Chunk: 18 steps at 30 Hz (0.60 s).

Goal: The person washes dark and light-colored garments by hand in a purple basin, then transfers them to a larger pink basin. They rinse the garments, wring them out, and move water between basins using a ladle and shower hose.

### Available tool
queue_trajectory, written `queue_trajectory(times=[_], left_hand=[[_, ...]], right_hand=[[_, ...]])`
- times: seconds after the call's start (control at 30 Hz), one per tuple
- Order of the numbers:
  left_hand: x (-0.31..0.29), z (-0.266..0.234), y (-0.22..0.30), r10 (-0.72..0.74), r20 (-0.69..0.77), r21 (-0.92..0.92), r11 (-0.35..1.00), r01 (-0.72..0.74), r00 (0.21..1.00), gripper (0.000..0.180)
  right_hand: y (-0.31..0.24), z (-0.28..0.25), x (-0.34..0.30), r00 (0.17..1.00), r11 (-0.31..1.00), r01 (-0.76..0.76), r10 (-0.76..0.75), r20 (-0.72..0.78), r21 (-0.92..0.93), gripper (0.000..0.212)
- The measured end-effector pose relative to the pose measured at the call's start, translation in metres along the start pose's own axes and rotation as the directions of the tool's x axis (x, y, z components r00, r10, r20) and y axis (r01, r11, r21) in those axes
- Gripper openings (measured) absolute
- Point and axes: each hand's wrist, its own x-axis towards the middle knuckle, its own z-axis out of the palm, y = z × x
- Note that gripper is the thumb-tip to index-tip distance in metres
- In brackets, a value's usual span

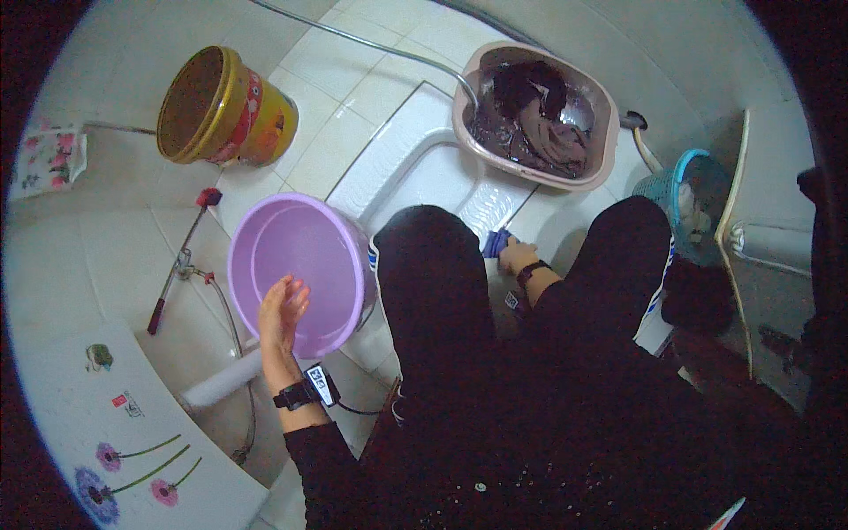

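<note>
My left hand (283, 311) is raised at the near left rim of a purple bucket (346, 256), its fingers loosely extended with nothing in them. Between my knees, low over the floor, my right hand (515, 257) is closed on a small blue-purple striped thing (496, 243), a brush or a folded cloth; I cannot tell which. Just beyond it lies the ridged edge of a white squat toilet (433, 168). A beige-pink basin (603, 168) stands across the toilet's far right end, with dark wet clothes (548, 132) in dark water.
A grey hose (380, 42) runs into the basin. A yellow bucket (274, 124) stands far left, with a red-headed long-handled brush (184, 247) nearer by the wall. A teal basket (658, 190) is at right. A white flowered washing-machine lid or panel (150, 424) fills the near left.
</note>
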Motion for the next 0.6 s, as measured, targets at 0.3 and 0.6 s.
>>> queue_trajectory(times=[0.3, 0.6], left_hand=[[0.002, -0.002, -0.009, 0.051, 0.072, -0.088, 0.995, -0.044, 0.996, 0.037], [-0.026, 0.042, 0.036, 0.255, 0.289, -0.176, 0.962, -0.211, 0.923, 0.047]], right_hand=[[-0.036, -0.119, -0.051, 0.698, 0.784, 0.512, -0.141, -0.703, 0.351, 0.022], [-0.144, -0.291, -0.207, 0.344, 0.309, 0.925, -0.438, -0.831, 0.220, 0.045]])
